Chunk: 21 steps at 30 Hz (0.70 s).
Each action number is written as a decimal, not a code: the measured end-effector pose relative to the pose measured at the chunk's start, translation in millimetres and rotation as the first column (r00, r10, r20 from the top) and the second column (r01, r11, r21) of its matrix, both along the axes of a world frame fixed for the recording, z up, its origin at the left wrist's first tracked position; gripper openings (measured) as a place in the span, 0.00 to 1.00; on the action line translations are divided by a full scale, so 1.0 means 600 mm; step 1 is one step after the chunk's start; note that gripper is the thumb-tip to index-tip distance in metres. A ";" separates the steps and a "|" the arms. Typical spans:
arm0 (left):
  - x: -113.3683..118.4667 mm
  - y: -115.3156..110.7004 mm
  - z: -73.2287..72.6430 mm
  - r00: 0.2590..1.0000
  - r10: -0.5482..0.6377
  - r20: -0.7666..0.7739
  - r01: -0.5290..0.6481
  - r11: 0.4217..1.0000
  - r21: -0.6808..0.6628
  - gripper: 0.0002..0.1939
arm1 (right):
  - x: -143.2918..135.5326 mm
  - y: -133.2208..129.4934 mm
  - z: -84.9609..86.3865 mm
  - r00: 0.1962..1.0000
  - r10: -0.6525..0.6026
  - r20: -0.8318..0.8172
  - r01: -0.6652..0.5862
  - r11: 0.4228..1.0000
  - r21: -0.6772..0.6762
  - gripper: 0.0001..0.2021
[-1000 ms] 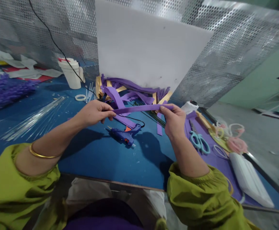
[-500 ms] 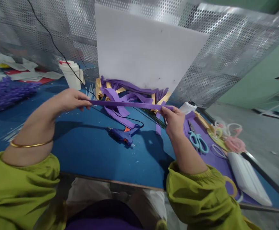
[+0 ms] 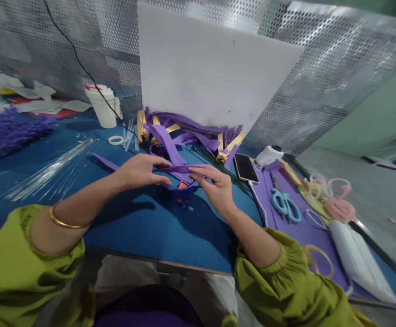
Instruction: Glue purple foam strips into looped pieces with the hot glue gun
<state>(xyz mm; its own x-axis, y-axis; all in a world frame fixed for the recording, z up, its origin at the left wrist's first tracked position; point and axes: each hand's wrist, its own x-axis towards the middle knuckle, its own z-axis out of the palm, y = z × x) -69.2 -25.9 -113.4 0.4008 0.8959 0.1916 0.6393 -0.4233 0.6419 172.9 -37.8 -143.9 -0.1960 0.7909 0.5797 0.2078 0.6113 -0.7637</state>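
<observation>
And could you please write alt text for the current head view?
A person's right hand holds a purple strip close to the left hand, near a partly hidden glue gun on a blue table. Turquoise scissors lie to the right.

Your head-worn camera looks forward and down across the blue table [image 3: 126, 231]; your left hand [image 3: 139, 171] and right hand [image 3: 218, 188] appear near, at mid-frame; the white board [image 3: 211, 68] stands farther off, upper centre.

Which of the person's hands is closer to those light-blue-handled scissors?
Right. The right hand is left of the scissors, not touching them; the left hand is farther left, beyond the right hand.
</observation>
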 end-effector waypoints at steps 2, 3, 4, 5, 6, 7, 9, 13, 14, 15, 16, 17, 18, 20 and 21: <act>0.004 -0.001 -0.008 1.000 0.005 0.028 -0.003 0.998 -0.055 0.13 | 0.002 0.002 -0.004 1.000 0.021 0.003 -0.021 1.000 0.017 0.08; 0.003 -0.002 -0.009 0.998 0.021 0.063 -0.016 0.997 -0.077 0.13 | 0.003 0.003 -0.007 0.999 0.031 0.010 -0.031 0.999 0.027 0.08; 0.002 -0.002 -0.008 0.994 0.042 0.099 -0.033 0.995 -0.089 0.13 | 0.006 0.006 -0.010 0.999 0.031 0.017 -0.031 0.999 0.033 0.09; 0.000 -0.003 -0.006 0.989 0.069 0.131 -0.058 0.994 -0.089 0.13 | 0.009 0.009 -0.011 1.000 0.019 0.023 -0.019 0.999 0.032 0.12; -0.002 -0.004 -0.003 0.983 0.100 0.155 -0.089 0.993 -0.077 0.13 | 0.013 0.012 -0.012 1.000 -0.009 0.027 0.008 1.000 0.028 0.17; -0.004 -0.005 -0.001 0.977 0.130 0.171 -0.122 0.991 -0.058 0.13 | 0.018 0.015 -0.012 0.998 -0.052 0.037 0.051 0.998 0.028 0.22; -0.007 -0.004 0.002 0.962 0.193 0.194 -0.193 0.981 -0.017 0.14 | 0.029 0.021 -0.006 0.978 -0.138 0.156 0.127 0.989 0.078 0.28; -0.012 0.000 -0.004 0.942 0.272 0.197 -0.290 0.955 0.067 0.14 | 0.044 0.021 0.016 0.681 -0.053 0.730 -0.161 0.962 0.220 0.30; -0.012 0.000 -0.006 0.943 0.276 0.188 -0.295 0.952 0.082 0.14 | 0.044 0.019 0.020 0.578 -0.016 0.816 -0.252 0.947 0.197 0.31; -0.012 0.000 -0.008 0.946 0.273 0.176 -0.292 0.952 0.093 0.14 | 0.043 0.016 0.021 0.496 0.004 0.869 -0.310 0.935 0.173 0.33; -0.011 0.000 -0.010 0.950 0.266 0.165 -0.285 0.953 0.102 0.15 | 0.040 0.014 0.021 0.435 0.003 0.900 -0.338 0.927 0.160 0.34; -0.009 0.000 -0.011 0.954 0.254 0.157 -0.273 0.956 0.110 0.15 | 0.036 0.011 0.019 0.390 -0.015 0.921 -0.349 0.923 0.163 0.34; -0.007 -0.001 -0.012 0.959 0.239 0.153 -0.258 0.959 0.117 0.16 | 0.032 0.009 0.016 0.356 -0.043 0.934 -0.355 0.918 0.178 0.32; -0.005 -0.002 -0.012 0.966 0.209 0.155 -0.229 0.965 0.126 0.18 | 0.025 0.007 0.008 0.327 -0.100 0.940 -0.360 0.906 0.222 0.28; -0.005 -0.003 -0.011 0.968 0.198 0.156 -0.219 0.967 0.129 0.19 | 0.023 0.007 0.005 0.331 -0.118 0.936 -0.362 0.900 0.241 0.26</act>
<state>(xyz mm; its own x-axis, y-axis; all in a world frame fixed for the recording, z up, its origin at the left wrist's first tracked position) -71.9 -27.7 -120.3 0.1680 0.9153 0.3661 0.6310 -0.3851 0.6734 186.8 -33.4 -141.2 -0.8563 0.4927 0.1553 0.5132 0.8456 0.1472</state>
